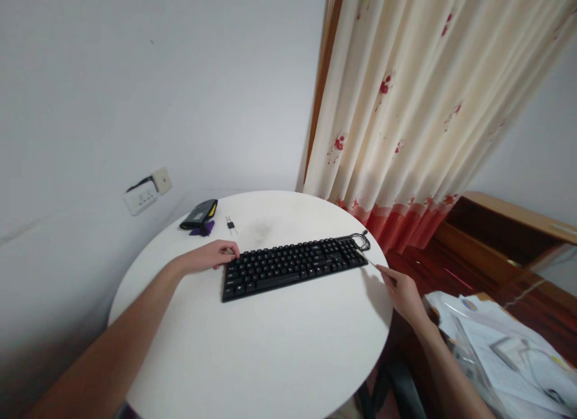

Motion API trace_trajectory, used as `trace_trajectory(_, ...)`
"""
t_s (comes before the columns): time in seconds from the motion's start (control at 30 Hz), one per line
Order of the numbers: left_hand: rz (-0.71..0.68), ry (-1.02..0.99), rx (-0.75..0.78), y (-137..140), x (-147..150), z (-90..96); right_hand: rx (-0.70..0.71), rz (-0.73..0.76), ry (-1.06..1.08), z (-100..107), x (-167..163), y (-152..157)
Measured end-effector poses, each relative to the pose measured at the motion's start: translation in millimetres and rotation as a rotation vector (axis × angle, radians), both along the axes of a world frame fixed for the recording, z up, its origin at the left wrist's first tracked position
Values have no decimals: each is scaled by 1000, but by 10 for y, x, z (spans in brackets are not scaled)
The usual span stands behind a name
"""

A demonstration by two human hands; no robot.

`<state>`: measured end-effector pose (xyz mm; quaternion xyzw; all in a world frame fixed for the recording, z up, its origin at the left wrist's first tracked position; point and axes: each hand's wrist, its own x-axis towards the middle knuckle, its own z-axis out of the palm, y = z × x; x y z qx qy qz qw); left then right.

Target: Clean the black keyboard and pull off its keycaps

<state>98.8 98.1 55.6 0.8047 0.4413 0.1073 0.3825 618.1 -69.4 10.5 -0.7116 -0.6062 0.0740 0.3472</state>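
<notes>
A black keyboard (288, 264) lies slightly slanted on a round white table (270, 341). At its upper left corner is my left hand (215, 255), its fingers curled and closed on the edge there. My right hand (402, 290), off the keyboard's right end, pinches a thin, light stick (368, 260). The stick's far tip reaches the number keys; its exact kind is too fine to make out. Beside that end, the keyboard's dark cable (362, 241) is bundled in loops.
Toward the back left are a dark folded pouch (199, 214), a purple cloth (204, 229) and a small black piece with thin wires (231, 225). A wall socket (141, 196), a flowered curtain (387, 106), a wooden cabinet (491, 244) and plastic bags (509, 347) surround the table.
</notes>
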Motion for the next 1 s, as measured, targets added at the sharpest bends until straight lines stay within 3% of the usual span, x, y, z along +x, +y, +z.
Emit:
trace_trajectory(0.13, 12, -17, -3, 3, -3, -5, 25, -101, -33, -38, 48, 6)
trace_trajectory(0.3, 33, -8, 6, 1, 4, -6, 23, 80, 13, -58, -172, 61)
trace_trajectory(0.5, 6, 9, 16, -3, 4, 0, -27, -241, -104, -63, -73, 137)
trace_trajectory(0.8, 25, 27, 21, 20, 6, -26, 62, -214, -51, -3, 14, 128)
trace_trajectory(1.0, 18, 15, 13, -25, 59, 29, 99, -133, 68, 207, -13, 398)
